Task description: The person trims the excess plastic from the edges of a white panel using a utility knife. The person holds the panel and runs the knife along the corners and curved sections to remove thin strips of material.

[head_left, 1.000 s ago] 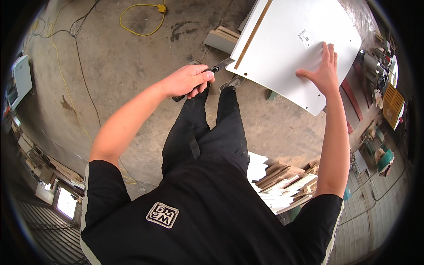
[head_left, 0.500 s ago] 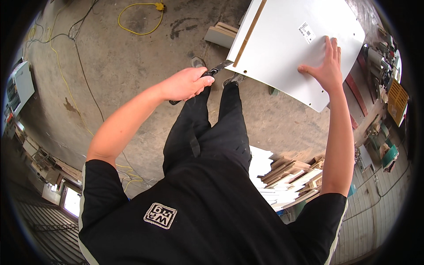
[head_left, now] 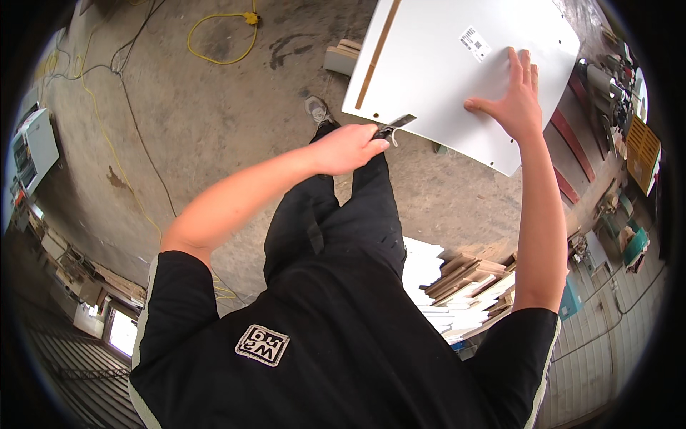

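My left hand point(head_left: 349, 149) is closed around the handle of a utility knife point(head_left: 401, 124), its dark blade angled across the near edge of a large white panel point(head_left: 429, 71). A thin pale curl point(head_left: 395, 139) hangs by the blade at that edge. With fingers spread, my right hand point(head_left: 520, 104) presses flat on the panel's top face, toward its right side. The panel has a brown groove point(head_left: 379, 53) along its left side, a white printed label point(head_left: 474, 44) and small dark holes near its edges. What holds the panel up is mostly hidden beneath it.
Stacked board offcuts point(head_left: 341, 57) lie left of the panel. A yellow cord point(head_left: 251, 18) and dark cables point(head_left: 118, 64) run over the concrete floor. Wood strips and white boards point(head_left: 464, 286) are piled close to my right side. Red bars point(head_left: 572, 146) stand right of the panel.
My left hand has moved the knife rightward along the panel's near edge, from its left corner, and a pale curl now shows at the blade. The panel and right hand appear slightly further left.
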A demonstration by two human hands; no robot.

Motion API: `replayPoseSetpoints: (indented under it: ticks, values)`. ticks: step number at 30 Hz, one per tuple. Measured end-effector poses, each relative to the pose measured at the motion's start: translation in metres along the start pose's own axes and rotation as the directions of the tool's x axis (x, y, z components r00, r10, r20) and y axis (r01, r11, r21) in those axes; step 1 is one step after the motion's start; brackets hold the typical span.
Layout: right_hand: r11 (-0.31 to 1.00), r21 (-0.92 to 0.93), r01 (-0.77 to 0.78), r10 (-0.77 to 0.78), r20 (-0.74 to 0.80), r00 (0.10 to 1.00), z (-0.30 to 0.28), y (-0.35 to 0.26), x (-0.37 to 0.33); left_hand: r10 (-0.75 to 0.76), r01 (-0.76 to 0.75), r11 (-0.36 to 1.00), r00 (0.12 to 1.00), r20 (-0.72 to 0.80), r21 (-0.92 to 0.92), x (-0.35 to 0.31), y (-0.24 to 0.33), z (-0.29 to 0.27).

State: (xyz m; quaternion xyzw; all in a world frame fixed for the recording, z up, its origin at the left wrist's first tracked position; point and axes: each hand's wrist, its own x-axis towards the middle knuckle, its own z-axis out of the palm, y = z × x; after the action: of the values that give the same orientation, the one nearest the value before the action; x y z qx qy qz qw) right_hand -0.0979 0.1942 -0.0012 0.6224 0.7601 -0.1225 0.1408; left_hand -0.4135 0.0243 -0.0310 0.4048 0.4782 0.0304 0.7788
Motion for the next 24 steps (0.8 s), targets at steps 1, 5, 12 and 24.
replayPoseSetpoints:
  ticks: [1,5,12,24]
  values:
    - [1.000,0.002,0.014,-0.014,-0.014,1.000,0.001,0.001,0.001,0.018,-0.017,0.999,1.000,-0.012,0.030,0.009,-0.002,0.010]
    - [0.999,0.008,0.035,-0.035,-0.059,0.998,0.006,0.011,-0.001,0.115,-0.112,0.990,0.993,-0.029,0.085,0.042,0.002,0.052]
    - [0.995,0.054,0.089,-0.082,-0.123,0.989,0.013,0.008,0.005,0.251,-0.277,0.944,0.956,0.153,0.180,0.077,-0.017,0.211]
    - [0.983,-0.089,0.159,-0.160,-0.004,0.987,-0.023,0.021,-0.011,-0.026,-0.038,0.960,0.975,-0.222,-0.278,0.005,-0.006,0.113]
